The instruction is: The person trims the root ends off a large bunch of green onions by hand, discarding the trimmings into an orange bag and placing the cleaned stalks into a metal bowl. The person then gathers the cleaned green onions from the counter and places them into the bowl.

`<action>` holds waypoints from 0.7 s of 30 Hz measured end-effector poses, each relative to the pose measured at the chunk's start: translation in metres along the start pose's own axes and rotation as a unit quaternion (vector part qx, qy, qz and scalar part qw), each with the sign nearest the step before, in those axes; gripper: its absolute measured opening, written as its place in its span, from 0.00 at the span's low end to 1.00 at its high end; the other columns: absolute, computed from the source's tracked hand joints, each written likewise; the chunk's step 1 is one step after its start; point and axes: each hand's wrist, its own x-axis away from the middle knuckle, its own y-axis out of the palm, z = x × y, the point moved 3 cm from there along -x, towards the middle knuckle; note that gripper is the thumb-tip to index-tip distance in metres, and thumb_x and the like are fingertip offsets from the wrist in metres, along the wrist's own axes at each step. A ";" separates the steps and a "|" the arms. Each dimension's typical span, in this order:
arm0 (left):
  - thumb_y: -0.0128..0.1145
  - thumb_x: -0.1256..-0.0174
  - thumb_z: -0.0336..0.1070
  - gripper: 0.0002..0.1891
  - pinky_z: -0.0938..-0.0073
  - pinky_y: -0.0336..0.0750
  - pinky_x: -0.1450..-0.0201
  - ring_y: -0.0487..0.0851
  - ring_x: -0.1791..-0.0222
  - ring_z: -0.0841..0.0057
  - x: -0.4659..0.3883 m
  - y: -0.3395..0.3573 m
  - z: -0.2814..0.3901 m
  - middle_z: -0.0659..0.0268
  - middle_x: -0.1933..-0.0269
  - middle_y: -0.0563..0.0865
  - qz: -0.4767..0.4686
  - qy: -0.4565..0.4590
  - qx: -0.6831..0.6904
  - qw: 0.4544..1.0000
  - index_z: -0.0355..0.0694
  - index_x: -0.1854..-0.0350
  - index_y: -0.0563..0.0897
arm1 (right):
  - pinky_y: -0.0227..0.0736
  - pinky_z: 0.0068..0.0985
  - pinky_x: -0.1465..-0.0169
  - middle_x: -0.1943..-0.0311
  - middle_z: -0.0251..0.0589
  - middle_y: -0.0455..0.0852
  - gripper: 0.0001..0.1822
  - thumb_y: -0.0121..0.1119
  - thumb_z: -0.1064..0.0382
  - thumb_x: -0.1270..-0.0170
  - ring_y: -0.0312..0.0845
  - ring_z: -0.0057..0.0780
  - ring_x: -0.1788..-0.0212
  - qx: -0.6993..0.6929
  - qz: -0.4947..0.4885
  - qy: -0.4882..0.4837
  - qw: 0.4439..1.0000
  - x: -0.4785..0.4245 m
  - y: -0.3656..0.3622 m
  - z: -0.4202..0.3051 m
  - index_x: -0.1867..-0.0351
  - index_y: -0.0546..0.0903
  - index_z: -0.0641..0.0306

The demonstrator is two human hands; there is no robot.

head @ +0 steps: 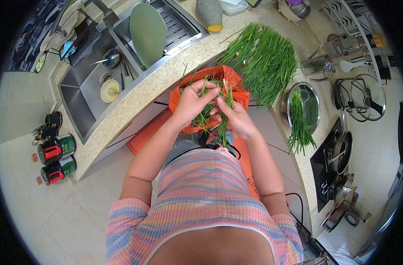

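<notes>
My right hand [237, 119] grips a small bunch of garlic chives [224, 127], pale stem ends up and green blades hanging down. Close beside it, the thumb and forefinger of my left hand [193, 101] are pinched together at the stems, with thin green blades at the fingers; the fingertips partly hide what they hold. Under both hands an orange plastic bag [236, 78] gapes, with loose chive pieces inside. A large heap of garlic chives [271, 63] lies on the counter beyond. Further right, a shorter bunch [299, 122] rests across a metal bowl [315, 109].
A double sink [89, 96] at left holds bowls, chopsticks and a green cutting board [148, 34]. A cut squash [209, 15] stands behind it. Along the right are a glass pitcher [317, 64], a cooktop [323, 172] and pans [342, 152]. Two dark jars [57, 149] stand at the left counter end.
</notes>
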 end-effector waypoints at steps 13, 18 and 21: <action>0.61 0.36 0.39 0.11 0.87 0.54 0.79 0.63 0.80 0.94 0.008 -0.009 0.012 0.79 0.68 0.77 -0.016 -0.079 0.005 0.997 0.42 0.57 0.79 | 0.73 0.21 0.48 0.56 0.39 0.84 0.15 0.53 0.63 0.29 0.79 0.21 0.55 -0.084 0.077 -0.105 0.988 0.004 -0.024 0.017 0.47 0.77 0.70; 0.56 0.34 0.34 0.09 0.86 0.50 0.82 0.56 0.85 0.93 0.007 -0.015 0.022 0.82 0.79 0.67 0.005 -0.055 0.069 0.996 0.39 0.55 0.79 | 0.73 0.17 0.56 0.62 0.33 0.84 0.13 0.58 0.66 0.33 0.76 0.16 0.62 0.040 0.101 -0.053 0.993 0.011 -0.041 0.037 0.49 0.79 0.66; 0.55 0.33 0.35 0.09 0.86 0.50 0.83 0.56 0.85 0.93 0.008 -0.023 0.026 0.82 0.79 0.67 0.013 -0.047 0.100 0.994 0.40 0.54 0.78 | 0.73 0.17 0.58 0.64 0.31 0.84 0.13 0.62 0.65 0.36 0.76 0.15 0.63 0.063 0.092 -0.028 0.993 0.015 -0.047 0.045 0.51 0.80 0.66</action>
